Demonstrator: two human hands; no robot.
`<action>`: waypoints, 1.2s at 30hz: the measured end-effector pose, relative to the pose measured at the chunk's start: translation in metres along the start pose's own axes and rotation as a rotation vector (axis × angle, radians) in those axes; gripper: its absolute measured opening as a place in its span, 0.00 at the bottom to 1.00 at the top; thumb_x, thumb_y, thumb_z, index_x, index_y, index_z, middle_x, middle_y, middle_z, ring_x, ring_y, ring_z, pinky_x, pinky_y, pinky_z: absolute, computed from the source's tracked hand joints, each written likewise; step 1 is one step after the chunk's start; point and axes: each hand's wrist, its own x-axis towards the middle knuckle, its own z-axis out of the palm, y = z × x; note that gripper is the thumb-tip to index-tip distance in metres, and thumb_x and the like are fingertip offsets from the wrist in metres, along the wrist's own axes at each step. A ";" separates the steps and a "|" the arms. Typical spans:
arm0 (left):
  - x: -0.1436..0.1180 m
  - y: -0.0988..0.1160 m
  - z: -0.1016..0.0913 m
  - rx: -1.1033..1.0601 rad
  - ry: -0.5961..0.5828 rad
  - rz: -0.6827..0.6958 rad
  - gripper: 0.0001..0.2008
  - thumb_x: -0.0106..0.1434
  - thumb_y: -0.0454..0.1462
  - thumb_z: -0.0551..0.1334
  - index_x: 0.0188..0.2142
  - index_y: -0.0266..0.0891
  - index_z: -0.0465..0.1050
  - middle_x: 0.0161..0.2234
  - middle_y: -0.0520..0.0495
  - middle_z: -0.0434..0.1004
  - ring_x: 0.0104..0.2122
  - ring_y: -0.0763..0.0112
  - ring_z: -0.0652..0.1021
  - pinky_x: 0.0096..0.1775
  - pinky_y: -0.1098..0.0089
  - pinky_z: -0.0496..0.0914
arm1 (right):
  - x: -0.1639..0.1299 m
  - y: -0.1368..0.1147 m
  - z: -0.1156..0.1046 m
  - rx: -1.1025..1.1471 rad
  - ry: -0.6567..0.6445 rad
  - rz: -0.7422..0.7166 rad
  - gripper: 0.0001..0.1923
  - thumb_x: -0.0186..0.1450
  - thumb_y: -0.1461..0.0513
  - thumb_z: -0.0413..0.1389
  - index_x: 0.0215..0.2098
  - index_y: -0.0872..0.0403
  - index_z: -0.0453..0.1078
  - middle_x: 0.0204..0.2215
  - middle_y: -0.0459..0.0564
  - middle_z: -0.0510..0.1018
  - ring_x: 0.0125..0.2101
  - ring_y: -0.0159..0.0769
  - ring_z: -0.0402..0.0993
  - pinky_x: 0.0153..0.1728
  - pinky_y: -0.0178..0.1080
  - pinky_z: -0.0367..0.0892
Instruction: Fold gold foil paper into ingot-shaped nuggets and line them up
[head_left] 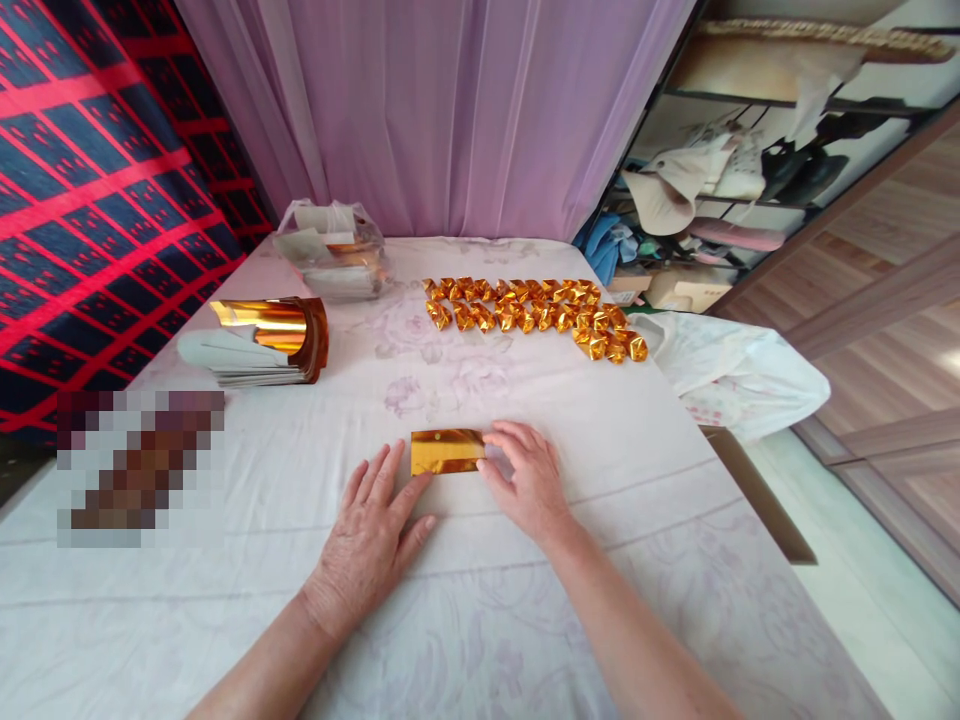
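Observation:
A flat rectangle of shiny gold foil paper (448, 452) lies on the cloth-covered table in front of me. My left hand (367, 530) rests palm down with its fingers spread, its index fingertip at the foil paper's lower left edge. My right hand (529, 480) is at the paper's right end, fingers bent and thumb apart from them, fingertips touching that end. Neither hand is closed around the paper. Beyond them stand rows of folded gold foil pieces (525, 315).
A curled stack of foil sheets (300, 340) stands at the left, with a clear plastic bag of more sheets (341, 255) behind it. A pixelated patch covers something at the far left. A white plastic bag (742, 370) hangs beside the table's right edge (720, 450), near a shoe rack (697, 235).

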 end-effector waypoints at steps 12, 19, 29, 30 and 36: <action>0.001 -0.004 -0.001 -0.038 -0.036 0.016 0.21 0.70 0.45 0.52 0.58 0.42 0.67 0.65 0.37 0.60 0.63 0.49 0.63 0.58 0.45 0.61 | 0.000 0.006 -0.001 0.186 0.075 -0.053 0.06 0.60 0.65 0.55 0.37 0.49 0.70 0.33 0.47 0.80 0.37 0.40 0.76 0.42 0.43 0.66; 0.001 -0.005 0.000 -0.072 -0.026 0.008 0.20 0.70 0.45 0.52 0.58 0.42 0.67 0.65 0.38 0.61 0.63 0.50 0.64 0.59 0.45 0.61 | 0.000 0.007 0.001 0.234 0.047 -0.035 0.11 0.60 0.65 0.56 0.41 0.50 0.70 0.30 0.45 0.81 0.37 0.40 0.77 0.44 0.44 0.66; 0.001 -0.015 0.005 -0.282 0.133 -0.092 0.27 0.70 0.43 0.54 0.65 0.41 0.53 0.57 0.37 0.70 0.57 0.54 0.71 0.57 0.49 0.67 | 0.001 0.010 -0.005 0.287 0.067 -0.059 0.04 0.63 0.62 0.54 0.32 0.49 0.71 0.31 0.48 0.79 0.36 0.39 0.76 0.40 0.41 0.69; 0.002 -0.016 0.005 -0.291 0.142 -0.094 0.27 0.70 0.43 0.55 0.65 0.41 0.53 0.57 0.37 0.70 0.57 0.54 0.71 0.56 0.50 0.67 | 0.001 0.009 -0.006 0.312 0.068 -0.054 0.04 0.63 0.62 0.53 0.33 0.49 0.71 0.32 0.48 0.79 0.36 0.39 0.76 0.41 0.41 0.69; 0.012 -0.016 -0.002 -0.428 0.218 -0.123 0.22 0.68 0.41 0.57 0.60 0.44 0.62 0.60 0.39 0.66 0.59 0.57 0.70 0.57 0.54 0.68 | 0.001 -0.002 -0.019 0.488 0.003 -0.028 0.04 0.64 0.60 0.54 0.33 0.49 0.70 0.32 0.47 0.79 0.36 0.37 0.76 0.40 0.38 0.71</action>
